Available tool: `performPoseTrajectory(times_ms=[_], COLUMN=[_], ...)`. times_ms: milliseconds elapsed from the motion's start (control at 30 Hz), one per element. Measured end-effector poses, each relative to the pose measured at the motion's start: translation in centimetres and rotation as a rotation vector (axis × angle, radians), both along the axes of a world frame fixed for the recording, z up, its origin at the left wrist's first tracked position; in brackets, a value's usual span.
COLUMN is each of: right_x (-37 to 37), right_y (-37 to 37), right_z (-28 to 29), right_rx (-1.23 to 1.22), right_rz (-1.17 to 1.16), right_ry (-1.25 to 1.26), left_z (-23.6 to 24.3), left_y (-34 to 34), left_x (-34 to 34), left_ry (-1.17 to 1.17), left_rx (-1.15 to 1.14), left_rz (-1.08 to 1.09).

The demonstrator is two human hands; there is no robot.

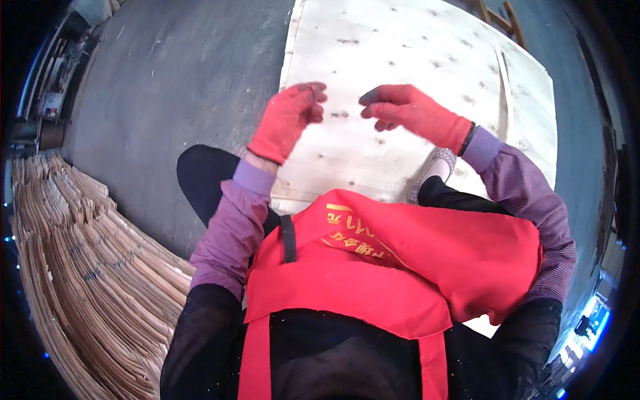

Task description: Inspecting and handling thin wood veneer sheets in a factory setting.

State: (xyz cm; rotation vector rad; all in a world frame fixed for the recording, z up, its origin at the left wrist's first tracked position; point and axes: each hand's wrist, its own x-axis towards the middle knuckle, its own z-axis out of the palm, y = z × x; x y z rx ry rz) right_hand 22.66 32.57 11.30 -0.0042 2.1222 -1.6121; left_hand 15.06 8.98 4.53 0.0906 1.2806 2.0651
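A large pale wood sheet point(413, 60) with dark knots lies in front of me, its surface below both hands. My left hand point(285, 121), in a red glove with darkened fingertips, is raised over the sheet's left edge. Its fingers are half curled and apart, with nothing visible in them. To the right, my right hand point(417, 113) wears a matching glove and hovers over the sheet. Its forefinger and thumb stretch toward the left hand, while the other fingers bend; I see nothing held. A gap separates the two hands. A narrow pale strip point(505, 90) lies on the sheet's right part.
A tall stack of thin wood sheets point(100, 267) stands at the lower left. My shoe point(437, 170) rests on the pale sheet. A red apron point(400, 260) covers my lap. Grey floor point(180, 73) lies to the left, and a wooden frame point(507, 23) stands at the far right.
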Motion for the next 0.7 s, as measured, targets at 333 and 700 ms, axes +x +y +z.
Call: performPoseTrajectory(times_ms=[333, 700], right_x=[0.2, 1.0], right_y=[-1.0, -0.8], right_z=[1.8, 3.2], right_rx=[0.102, 0.097], right_rz=[0.114, 0.133], right_ry=[0.022, 0.044], left_z=[2.8, 4.1], left_y=[3.3, 3.8], left_x=[3.9, 4.8], left_ry=[0.039, 0.018], left_rx=[-0.013, 0.077], left_rz=[-0.006, -0.044])
